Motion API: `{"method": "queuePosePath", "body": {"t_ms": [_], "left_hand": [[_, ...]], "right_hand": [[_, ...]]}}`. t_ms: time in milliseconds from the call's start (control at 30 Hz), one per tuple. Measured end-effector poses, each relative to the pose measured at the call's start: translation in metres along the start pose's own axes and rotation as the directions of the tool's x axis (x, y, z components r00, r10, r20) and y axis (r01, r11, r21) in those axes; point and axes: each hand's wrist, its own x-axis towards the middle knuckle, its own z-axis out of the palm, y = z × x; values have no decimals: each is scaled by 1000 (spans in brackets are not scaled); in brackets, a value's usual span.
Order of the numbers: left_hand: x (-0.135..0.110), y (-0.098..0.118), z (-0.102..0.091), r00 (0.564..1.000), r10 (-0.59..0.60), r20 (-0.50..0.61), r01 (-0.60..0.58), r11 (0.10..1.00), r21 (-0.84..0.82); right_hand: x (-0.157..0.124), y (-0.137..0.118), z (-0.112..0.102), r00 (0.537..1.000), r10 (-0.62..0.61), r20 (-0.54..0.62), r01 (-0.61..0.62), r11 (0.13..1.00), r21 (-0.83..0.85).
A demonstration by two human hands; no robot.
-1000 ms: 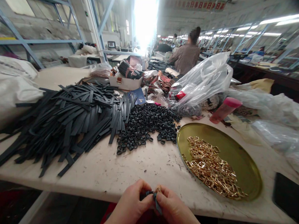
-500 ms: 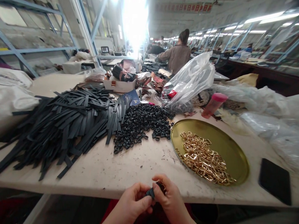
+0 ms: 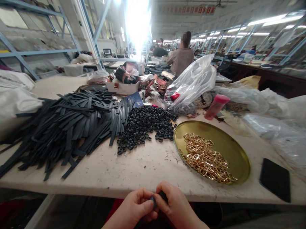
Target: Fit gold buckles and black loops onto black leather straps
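My left hand (image 3: 136, 210) and my right hand (image 3: 171, 204) meet just below the table's front edge, fingers pinched together round a small black strap piece (image 3: 156, 198). A gold buckle seen earlier between the fingers is hidden now. On the table ahead lie a big heap of black straps (image 3: 66, 124), a pile of small black loops (image 3: 144, 124) and a round gold tray (image 3: 238, 155) holding several gold buckles (image 3: 204, 159).
A black phone (image 3: 275, 179) lies at the right front. Behind the tray are a pink-capped bottle (image 3: 215, 106), clear plastic bags (image 3: 192, 84) and a white box (image 3: 122, 88). A white sack (image 3: 9, 98) sits at left. A person (image 3: 182, 56) stands at the far end.
My view has shifted right and down, so the phone shows fully. My hands have closed tighter on the black piece and the gold buckle no longer shows between the fingers.
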Motion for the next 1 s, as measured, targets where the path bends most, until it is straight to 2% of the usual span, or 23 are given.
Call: {"method": "queuePosePath", "body": {"t_ms": [200,400,633,733,800,867,1000], "left_hand": [[-3,3,-4,997,-64,47,63,998,18],[-7,12,-6,990,-79,113,65,990,123],[-5,-1,-2,992,-72,102,52,981,189],[-3,-3,-3,997,-41,70,24,973,229],[-4,0,-5,995,-74,70,51,956,290],[-7,6,-7,982,-155,112,103,921,376],[-13,15,-7,960,-245,134,158,873,461]], "right_hand": [[-14,-3,-4,988,-66,138,57,996,72],[-19,3,-2,989,2,150,-19,993,114],[-17,4,-6,962,-122,244,120,993,24],[-19,8,-3,973,-78,218,77,997,14],[-19,10,1,982,-34,187,29,999,31],[-19,10,4,985,-7,170,0,999,40],[-20,6,0,980,-22,199,8,997,72]]}}
